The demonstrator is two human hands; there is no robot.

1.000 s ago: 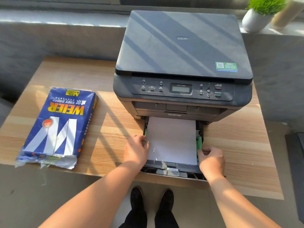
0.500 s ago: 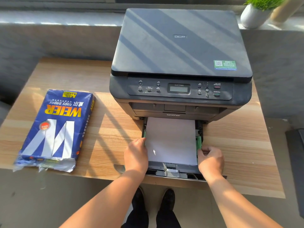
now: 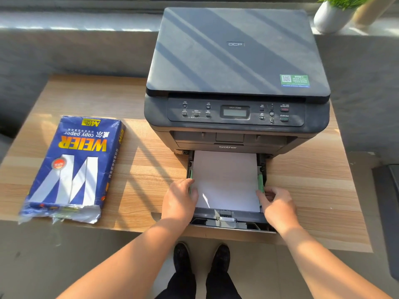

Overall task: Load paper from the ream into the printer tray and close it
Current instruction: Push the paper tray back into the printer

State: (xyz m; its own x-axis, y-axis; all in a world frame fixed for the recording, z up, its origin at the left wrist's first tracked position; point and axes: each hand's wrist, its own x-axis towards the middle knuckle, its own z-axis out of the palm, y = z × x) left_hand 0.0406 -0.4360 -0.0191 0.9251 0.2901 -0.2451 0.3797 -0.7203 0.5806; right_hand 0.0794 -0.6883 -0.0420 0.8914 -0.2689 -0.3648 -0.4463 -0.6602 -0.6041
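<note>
The dark grey printer (image 3: pixel 237 61) stands on the wooden table (image 3: pixel 140 180) with its paper tray (image 3: pixel 228 221) pulled out toward me. A white stack of paper (image 3: pixel 226 180) lies flat in the tray. My left hand (image 3: pixel 179 201) is curled over the tray's left side, fingers on the left green paper guide (image 3: pixel 190 175). My right hand (image 3: pixel 278 203) pinches the right green paper guide (image 3: pixel 260 180), with fingertips touching the paper's edge. The blue ream (image 3: pixel 73 169) lies on the table at the left, its near end torn open.
A white pot with a green plant (image 3: pixel 330 16) sits on the grey ledge behind the printer at the right. My dark shoes (image 3: pixel 200 257) show on the floor under the table's front edge. Bare wood lies between ream and printer.
Both hands stay at the tray's sides. My right fingers have edged inward against the paper. The paper and ream have not moved.
</note>
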